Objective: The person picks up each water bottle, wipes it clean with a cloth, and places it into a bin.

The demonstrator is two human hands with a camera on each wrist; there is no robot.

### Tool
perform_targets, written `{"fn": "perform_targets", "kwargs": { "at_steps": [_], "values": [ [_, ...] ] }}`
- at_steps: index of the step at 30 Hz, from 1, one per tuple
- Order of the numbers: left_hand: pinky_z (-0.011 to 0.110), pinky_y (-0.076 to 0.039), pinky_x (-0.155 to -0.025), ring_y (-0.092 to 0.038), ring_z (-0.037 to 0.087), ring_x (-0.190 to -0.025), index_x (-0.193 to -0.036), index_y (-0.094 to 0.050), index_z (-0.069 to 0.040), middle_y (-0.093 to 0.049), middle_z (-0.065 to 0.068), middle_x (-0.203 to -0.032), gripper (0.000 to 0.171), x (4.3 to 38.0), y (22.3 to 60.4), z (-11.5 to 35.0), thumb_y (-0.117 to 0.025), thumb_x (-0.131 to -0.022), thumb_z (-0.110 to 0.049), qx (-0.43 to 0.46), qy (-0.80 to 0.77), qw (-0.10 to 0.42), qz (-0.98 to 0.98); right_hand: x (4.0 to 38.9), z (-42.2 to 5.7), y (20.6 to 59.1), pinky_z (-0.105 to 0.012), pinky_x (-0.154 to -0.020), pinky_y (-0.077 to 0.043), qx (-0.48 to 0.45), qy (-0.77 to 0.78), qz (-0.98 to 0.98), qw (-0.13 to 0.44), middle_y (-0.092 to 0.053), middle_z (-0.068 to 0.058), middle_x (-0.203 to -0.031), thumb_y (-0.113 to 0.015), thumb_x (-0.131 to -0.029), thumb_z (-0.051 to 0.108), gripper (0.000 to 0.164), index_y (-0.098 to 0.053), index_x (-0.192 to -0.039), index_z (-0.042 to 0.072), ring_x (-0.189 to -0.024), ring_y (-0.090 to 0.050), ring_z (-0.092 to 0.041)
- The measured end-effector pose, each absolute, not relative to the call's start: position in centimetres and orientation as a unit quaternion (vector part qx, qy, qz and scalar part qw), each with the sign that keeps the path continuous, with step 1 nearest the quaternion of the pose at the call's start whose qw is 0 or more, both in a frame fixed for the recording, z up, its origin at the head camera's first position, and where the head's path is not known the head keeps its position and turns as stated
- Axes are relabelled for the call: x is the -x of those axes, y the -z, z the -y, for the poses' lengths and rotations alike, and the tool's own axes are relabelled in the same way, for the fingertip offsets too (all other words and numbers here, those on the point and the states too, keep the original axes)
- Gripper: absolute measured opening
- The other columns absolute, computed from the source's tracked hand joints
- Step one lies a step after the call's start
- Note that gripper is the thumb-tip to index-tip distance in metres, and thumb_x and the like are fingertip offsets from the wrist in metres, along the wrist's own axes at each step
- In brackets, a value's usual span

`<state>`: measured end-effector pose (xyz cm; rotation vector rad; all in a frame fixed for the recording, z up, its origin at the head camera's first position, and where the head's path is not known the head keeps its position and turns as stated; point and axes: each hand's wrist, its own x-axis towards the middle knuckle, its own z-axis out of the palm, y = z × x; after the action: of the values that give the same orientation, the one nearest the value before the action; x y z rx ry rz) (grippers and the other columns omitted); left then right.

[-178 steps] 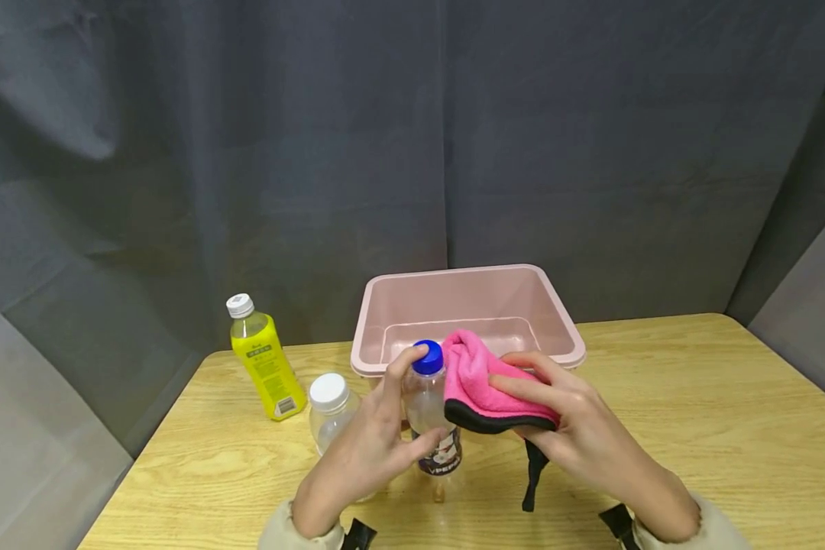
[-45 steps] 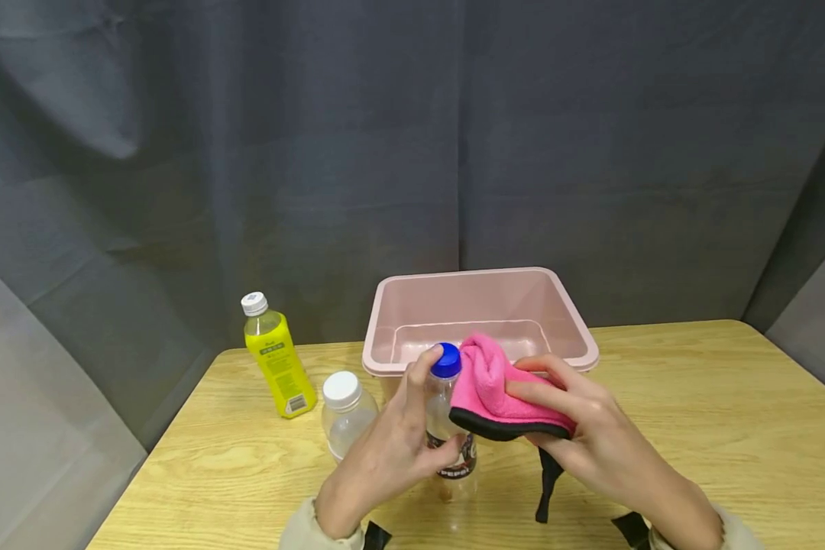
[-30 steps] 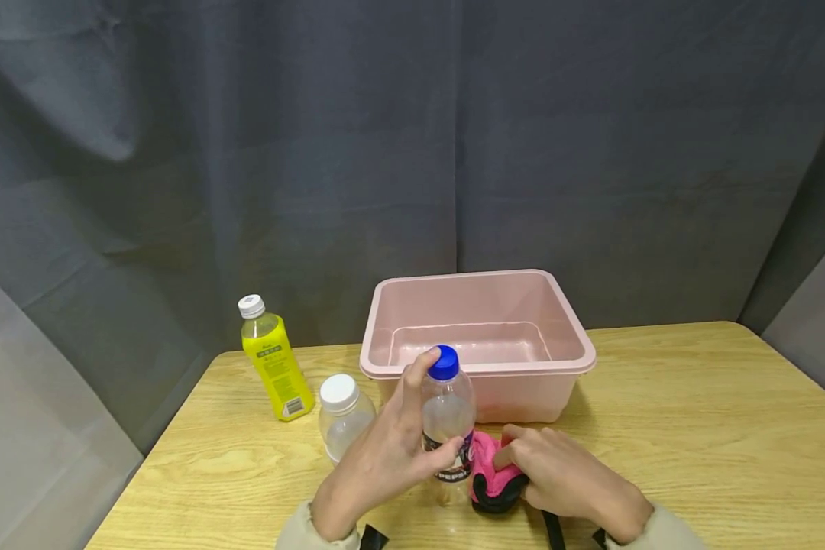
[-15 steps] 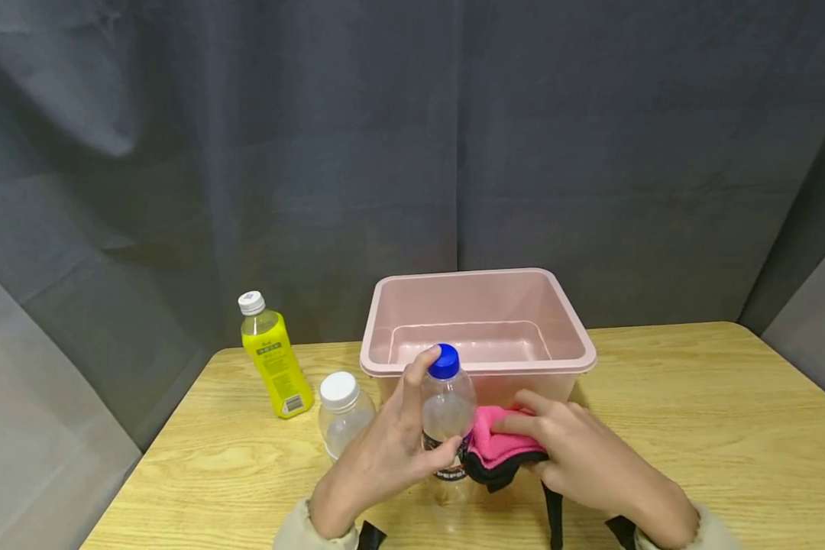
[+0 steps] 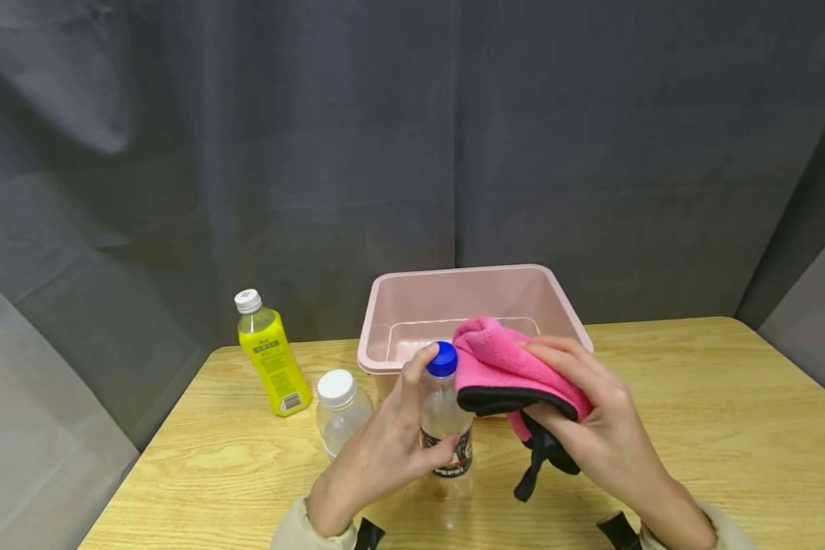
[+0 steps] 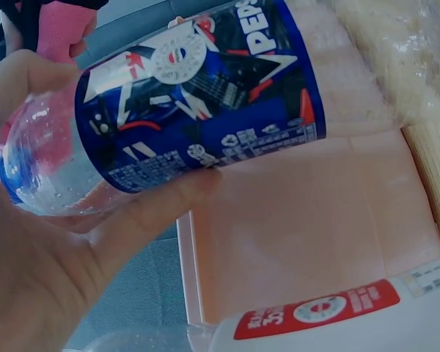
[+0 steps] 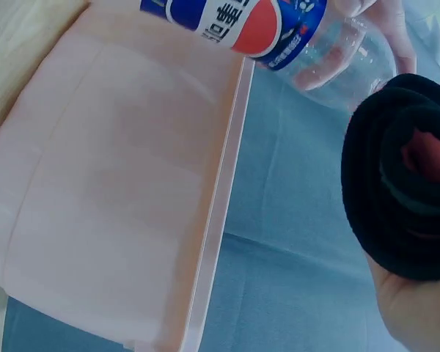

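A clear Pepsi bottle (image 5: 447,409) with a blue cap stands upright on the table, its label bright in the left wrist view. My left hand (image 5: 385,451) holds it from the left, index finger by the cap and thumb across the label. At the bottle's right, level with the cap and shoulder, is a folded pink cloth (image 5: 502,363) with black edging and a hanging black strap. My right hand (image 5: 601,409) pinches this cloth between thumb and fingers. In the right wrist view the cloth's rolled black edge (image 7: 381,183) hides part of the bottle's top.
Behind the bottle stands a pink plastic bin (image 5: 467,294). A clear bottle with a white cap (image 5: 342,412) is partly hidden behind my left hand. Farther left, a yellow-labelled bottle (image 5: 275,367) stands on the wooden table (image 5: 199,451). A dark curtain (image 5: 316,168) hangs behind.
My right hand has carried the cloth up from the lower part of the bottle to beside its cap. The left hand keeps its hold, and the bottle stays in place.
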<state>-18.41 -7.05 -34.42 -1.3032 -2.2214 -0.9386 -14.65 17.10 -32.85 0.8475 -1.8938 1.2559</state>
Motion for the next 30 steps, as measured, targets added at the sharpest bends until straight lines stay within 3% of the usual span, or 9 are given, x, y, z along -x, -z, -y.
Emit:
{"fn": "perform_targets", "kwargs": {
  "at_steps": [12, 19, 22, 27, 30],
  "values": [
    [0.039, -0.041, -0.112, -0.052, 0.028, -0.130, -0.148, -0.012, -0.011, -0.043, 0.022, -0.147, 0.094, 18.6, 34.5, 7.1, -0.079, -0.083, -0.005, 0.471, 0.341, 0.194, 0.790, 14.6, -17.2, 33.1, -0.014, -0.094, -0.047, -0.345, -0.441, 0.764, 0.320, -0.063, -0.008, -0.120, -0.080, -0.063, -0.024, 0.071, -0.070, -0.125, 0.008, -0.112, -0.058, -0.014],
    [0.040, -0.044, -0.110, -0.054, 0.029, -0.127, -0.149, -0.011, -0.010, -0.047, 0.022, -0.142, 0.097, 18.7, 34.5, 7.1, -0.081, -0.081, -0.006, 0.475, 0.333, 0.207, 0.788, 14.6, -17.9, 33.0, -0.012, -0.092, -0.047, -0.370, -0.385, 0.795, 0.289, -0.062, -0.003, -0.119, -0.085, -0.060, -0.019, 0.069, -0.072, -0.119, 0.013, -0.106, -0.058, -0.015],
    [0.041, -0.046, -0.108, -0.056, 0.030, -0.125, -0.149, -0.011, -0.010, -0.048, 0.023, -0.141, 0.098, 18.6, 34.5, 7.0, -0.081, -0.081, -0.005, 0.471, 0.332, 0.205, 0.791, 14.8, -18.3, 33.1, -0.015, -0.085, -0.050, -0.383, -0.347, 0.814, 0.267, -0.062, 0.001, -0.116, -0.086, -0.059, -0.017, 0.064, -0.073, -0.112, 0.015, -0.102, -0.059, -0.014],
    [0.040, -0.051, -0.102, -0.060, 0.030, -0.120, -0.148, -0.012, -0.010, -0.047, 0.024, -0.141, 0.096, 18.5, 34.5, 7.1, -0.081, -0.081, -0.005, 0.461, 0.330, 0.203, 0.798, 15.4, -18.3, 34.7, -0.027, -0.067, -0.051, -0.387, -0.255, 0.871, 0.165, -0.058, 0.009, -0.100, -0.083, -0.066, -0.009, 0.050, -0.072, -0.099, 0.026, -0.082, -0.056, -0.007],
    [0.042, -0.053, -0.100, -0.060, 0.031, -0.119, -0.149, -0.011, -0.011, -0.045, 0.024, -0.143, 0.096, 18.3, 34.5, 7.1, -0.081, -0.083, -0.008, 0.450, 0.326, 0.196, 0.808, 15.8, -17.8, 36.2, -0.028, -0.064, -0.049, -0.374, -0.198, 0.903, 0.079, -0.055, 0.010, -0.093, -0.083, -0.070, -0.006, 0.041, -0.074, -0.096, 0.025, -0.076, -0.051, -0.005]
  ]
}}
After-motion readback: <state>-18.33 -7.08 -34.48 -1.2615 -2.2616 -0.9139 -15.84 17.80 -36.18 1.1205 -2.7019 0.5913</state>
